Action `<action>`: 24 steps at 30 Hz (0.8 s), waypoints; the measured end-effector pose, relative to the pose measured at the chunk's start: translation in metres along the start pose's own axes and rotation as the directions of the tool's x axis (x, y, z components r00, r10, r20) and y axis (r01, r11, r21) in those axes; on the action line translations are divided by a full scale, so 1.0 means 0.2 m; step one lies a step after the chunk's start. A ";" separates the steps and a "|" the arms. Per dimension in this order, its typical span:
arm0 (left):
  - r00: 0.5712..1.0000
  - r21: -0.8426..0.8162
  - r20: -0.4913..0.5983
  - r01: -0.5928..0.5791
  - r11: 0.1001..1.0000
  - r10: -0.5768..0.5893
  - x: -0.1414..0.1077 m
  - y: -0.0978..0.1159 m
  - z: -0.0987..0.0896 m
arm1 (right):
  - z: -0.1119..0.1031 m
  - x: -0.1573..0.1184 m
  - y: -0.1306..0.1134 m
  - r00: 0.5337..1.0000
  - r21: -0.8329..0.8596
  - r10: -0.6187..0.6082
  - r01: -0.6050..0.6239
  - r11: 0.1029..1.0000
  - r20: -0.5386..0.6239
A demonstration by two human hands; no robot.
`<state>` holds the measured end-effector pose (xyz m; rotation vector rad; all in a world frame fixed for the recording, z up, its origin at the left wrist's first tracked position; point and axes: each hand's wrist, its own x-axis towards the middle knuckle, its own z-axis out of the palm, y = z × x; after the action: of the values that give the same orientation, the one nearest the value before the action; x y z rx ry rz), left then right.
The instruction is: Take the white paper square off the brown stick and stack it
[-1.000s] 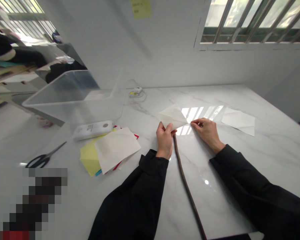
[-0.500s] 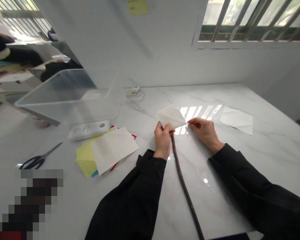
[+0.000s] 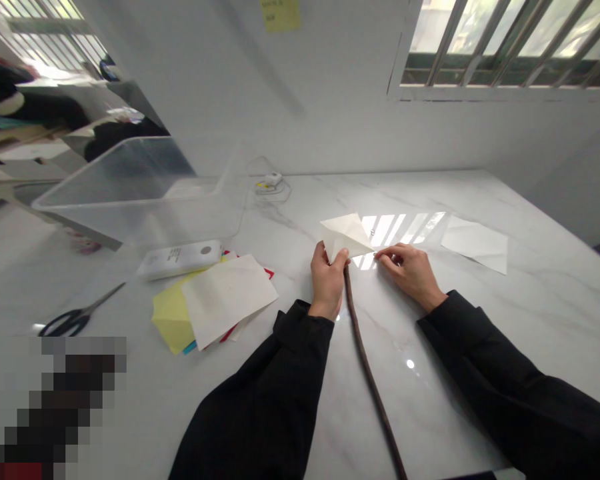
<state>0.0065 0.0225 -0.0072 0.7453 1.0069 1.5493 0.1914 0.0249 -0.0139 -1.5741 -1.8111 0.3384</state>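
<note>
My left hand (image 3: 327,281) pinches a folded white paper (image 3: 345,235) with its point aimed to the right. My right hand (image 3: 410,270) rests on the marble table (image 3: 445,347), its fingertips beside that point, holding nothing. A thick dark brown cord (image 3: 366,367) runs from just under my left hand toward the near table edge. A flat white paper sheet (image 3: 475,245) lies to the right of my right hand.
To the left lie a white sheet (image 3: 227,307) over yellow paper (image 3: 173,320), a white device (image 3: 177,260) and black-handled scissors (image 3: 75,321). A transparent plastic bin (image 3: 140,193) stands at the back left, near a small cabled device (image 3: 270,181).
The folded paper has turned slightly in my left hand. My right fingertips have shifted a little lower beside its point.
</note>
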 end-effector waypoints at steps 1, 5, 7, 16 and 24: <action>1.000 -0.005 -0.009 0.013 1.000 -0.013 0.00 0.00 0.00 | 0.00 0.00 0.00 1.000 -0.007 0.005 -0.005 1.000 -0.001; 0.998 -0.036 -0.021 0.052 0.998 -0.053 0.00 0.02 0.01 | 0.01 0.01 0.02 1.000 -0.029 0.001 -0.001 1.000 0.004; 0.997 -0.056 -0.034 0.069 0.996 -0.071 0.01 0.02 0.01 | 0.01 0.01 0.02 1.000 -0.026 -0.011 0.011 1.000 0.019; 0.997 0.024 0.055 0.046 0.999 -0.047 0.00 0.02 0.01 | -0.01 0.00 -0.08 0.959 0.188 -0.025 0.081 0.979 -0.283; 0.993 0.177 0.111 0.007 0.984 -0.028 -0.01 0.01 0.00 | -0.03 -0.03 -0.14 0.946 0.193 -0.160 0.219 0.957 -0.281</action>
<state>0.0063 0.0197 -0.0058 0.9345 1.0725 1.3987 0.1745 0.0121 0.0057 -1.2164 -1.6407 0.2200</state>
